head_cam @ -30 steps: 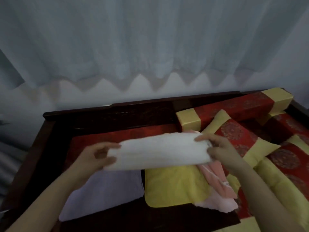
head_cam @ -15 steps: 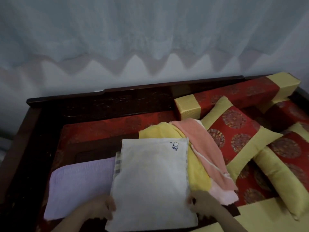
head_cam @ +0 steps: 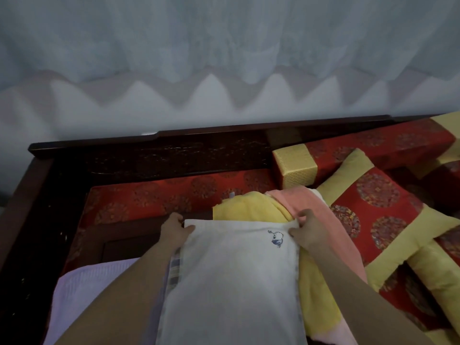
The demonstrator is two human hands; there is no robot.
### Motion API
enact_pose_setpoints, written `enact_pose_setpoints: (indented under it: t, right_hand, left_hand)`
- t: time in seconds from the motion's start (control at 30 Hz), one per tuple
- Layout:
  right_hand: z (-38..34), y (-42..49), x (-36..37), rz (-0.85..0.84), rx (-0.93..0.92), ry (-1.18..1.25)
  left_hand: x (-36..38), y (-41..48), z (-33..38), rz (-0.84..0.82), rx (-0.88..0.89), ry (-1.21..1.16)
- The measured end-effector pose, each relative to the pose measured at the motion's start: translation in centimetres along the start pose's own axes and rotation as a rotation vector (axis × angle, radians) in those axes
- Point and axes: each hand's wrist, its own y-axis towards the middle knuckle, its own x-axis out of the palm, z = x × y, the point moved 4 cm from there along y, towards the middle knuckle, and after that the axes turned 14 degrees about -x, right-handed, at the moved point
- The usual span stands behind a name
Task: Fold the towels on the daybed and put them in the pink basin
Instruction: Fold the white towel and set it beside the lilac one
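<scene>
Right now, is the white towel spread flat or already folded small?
Spread flat. The white towel lies open as one long panel over the yellow towel, and the left hand and right hand pinch its far corners.

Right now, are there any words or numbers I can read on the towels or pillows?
None: no words or numbers show anywhere.
White towel: only a small blue stitched picture, no letters.
Yellow towel: a tiny tag, too small to read.
Red pillow: round patterns only.

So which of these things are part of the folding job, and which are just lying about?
Part of the job:
white towel, held by left hand and right hand
yellow towel
pink towel
lilac towel

Lying about:
red cushion
bolster
curtain
</scene>
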Motion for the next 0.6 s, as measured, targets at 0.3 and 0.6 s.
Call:
enact_pose_setpoints:
  t: [0.3,0.6]
  right_hand:
    - [0.7,-2.0,-1.0,0.025,0.041,0.817]
    - [2.0,-8.6,0.5,-0.463,0.073,1.061]
  left_hand:
    - [0.1,-0.2,1.0,-0.122,-0.038,-0.399]
    - [-6.7,-7.4,-5.2,-0.215,0.115,-0.468]
